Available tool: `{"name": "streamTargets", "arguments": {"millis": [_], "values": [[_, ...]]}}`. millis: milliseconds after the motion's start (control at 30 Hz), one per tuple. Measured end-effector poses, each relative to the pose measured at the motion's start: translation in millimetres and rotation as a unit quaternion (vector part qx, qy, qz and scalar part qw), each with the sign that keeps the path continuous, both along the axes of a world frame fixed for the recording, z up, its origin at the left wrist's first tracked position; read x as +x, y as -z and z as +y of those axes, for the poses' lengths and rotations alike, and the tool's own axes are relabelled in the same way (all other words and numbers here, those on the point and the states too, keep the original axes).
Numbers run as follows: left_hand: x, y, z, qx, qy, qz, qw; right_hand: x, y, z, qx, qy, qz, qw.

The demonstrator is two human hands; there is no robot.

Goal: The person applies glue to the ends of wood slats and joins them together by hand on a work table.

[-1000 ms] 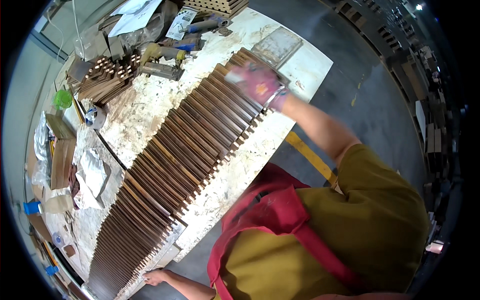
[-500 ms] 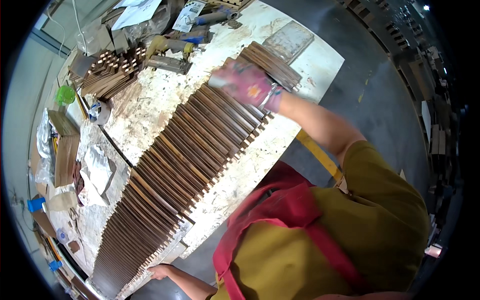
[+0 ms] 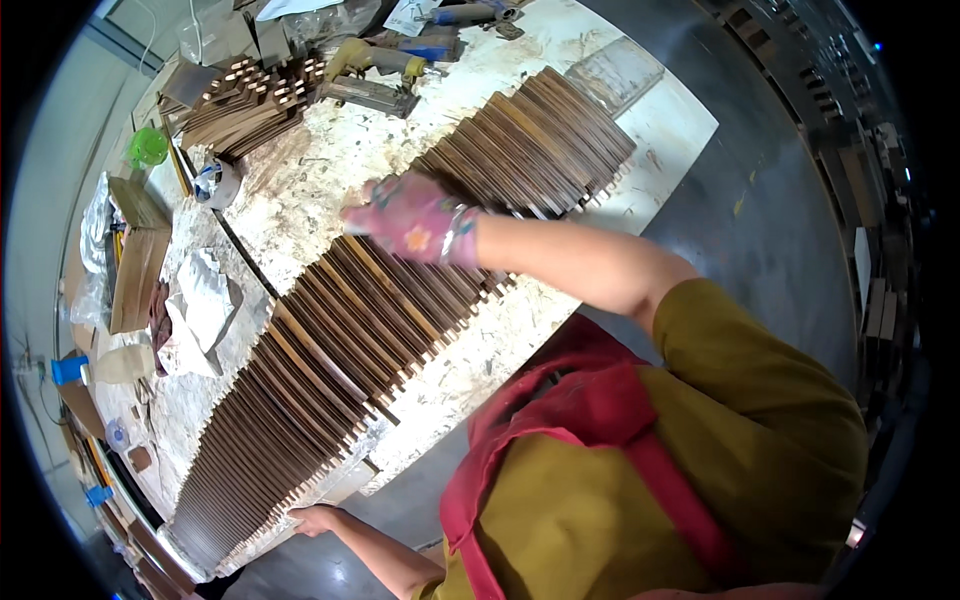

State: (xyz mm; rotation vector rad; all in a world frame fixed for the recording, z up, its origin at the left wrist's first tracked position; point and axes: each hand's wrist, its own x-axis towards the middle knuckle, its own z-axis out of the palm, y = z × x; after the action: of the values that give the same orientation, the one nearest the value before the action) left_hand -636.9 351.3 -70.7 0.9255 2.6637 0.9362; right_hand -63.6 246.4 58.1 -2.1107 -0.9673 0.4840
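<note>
A long row of dark brown wooden strips (image 3: 340, 315) lies side by side across the worktable (image 3: 480, 340), from the near left to the far right. My right hand (image 3: 415, 218), in a pink flowered glove, lies across the upper part of the row. Its fingers stretch toward the strips' far ends, a little blurred by motion. Beyond it, a tilted, overlapping group of strips (image 3: 545, 135) fans out toward the far corner. My bare left hand (image 3: 316, 519) grips the table's near edge below the row's lower end; some of its fingers are hidden.
At the back lie a yellow-and-grey power tool (image 3: 375, 60), a blue-grey tool (image 3: 470, 14) and a stack of wooden pieces (image 3: 245, 105). Leftward are a tape roll (image 3: 215, 185), a green round object (image 3: 148, 147), white cloth (image 3: 205, 300) and a wooden box (image 3: 140, 275). A flat grey plate (image 3: 615, 75) sits near the far corner.
My right hand has moved down the row, toward the left and nearer to me. More strips now lie fanned beyond it. My left hand stays at the table edge.
</note>
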Motion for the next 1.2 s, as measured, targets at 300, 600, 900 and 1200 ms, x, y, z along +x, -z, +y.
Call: {"name": "streamTargets", "arguments": {"millis": [300,600,900,1200], "values": [[27,-11,-9,0.043,0.0,-0.027,0.999,96,-5,-103,-0.12,0.011,-0.328,0.937],[25,-14,-8,0.03,0.003,-0.023,0.999,111,8,-98,-0.081,-0.055,-0.345,0.933],[86,-73,-72,0.166,0.271,0.007,0.948,98,-23,-61,-0.248,-0.254,-0.318,0.879],[382,-111,-172,0.001,0.837,-0.271,0.475,98,-20,-39,-0.203,-0.292,-0.383,0.853]]}}
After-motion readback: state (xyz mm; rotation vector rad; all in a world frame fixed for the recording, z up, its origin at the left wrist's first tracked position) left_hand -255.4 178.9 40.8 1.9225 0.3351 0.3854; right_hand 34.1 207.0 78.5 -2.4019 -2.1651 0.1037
